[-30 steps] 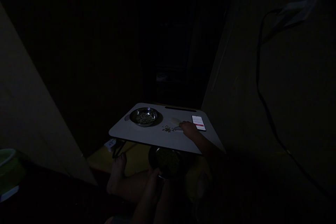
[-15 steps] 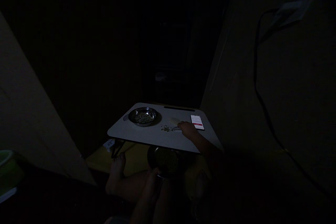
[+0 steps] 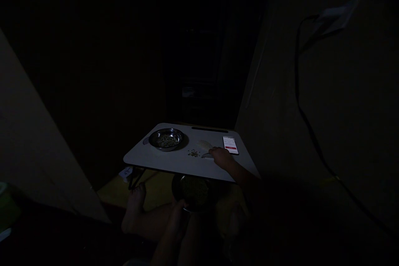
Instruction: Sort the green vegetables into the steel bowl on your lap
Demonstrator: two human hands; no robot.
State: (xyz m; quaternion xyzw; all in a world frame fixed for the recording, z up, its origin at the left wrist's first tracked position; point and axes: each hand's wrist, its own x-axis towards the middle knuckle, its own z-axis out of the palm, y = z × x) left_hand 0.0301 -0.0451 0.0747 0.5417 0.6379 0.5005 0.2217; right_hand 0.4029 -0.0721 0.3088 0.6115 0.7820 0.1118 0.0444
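Note:
My right hand (image 3: 221,156) is closed on a pale, flat tool (image 3: 207,155) whose kind the dark hides. Its tip is low over the white folding table (image 3: 174,162), beside a small scatter of dark seeds (image 3: 193,153). Behind the fingers lies a pale patch of fine grains (image 3: 204,144). Under the table's near edge, my left hand (image 3: 178,207) grips the rim of a dark round bowl (image 3: 175,191) holding greenish contents, hard to make out. A shiny steel bowl (image 3: 152,144) with pale pieces in it stands on the table's left side.
A lit phone (image 3: 230,145) lies on the right of the table, near my right wrist. A black slot (image 3: 209,129) runs along the far edge. My bare foot (image 3: 137,194) is by a folding leg. A cable (image 3: 297,87) hangs down the right wall from a socket.
The camera view has turned slightly right, so everything sits a little further left. My right hand has shifted only slightly near the seeds; my left hand stays on the bowl's rim.

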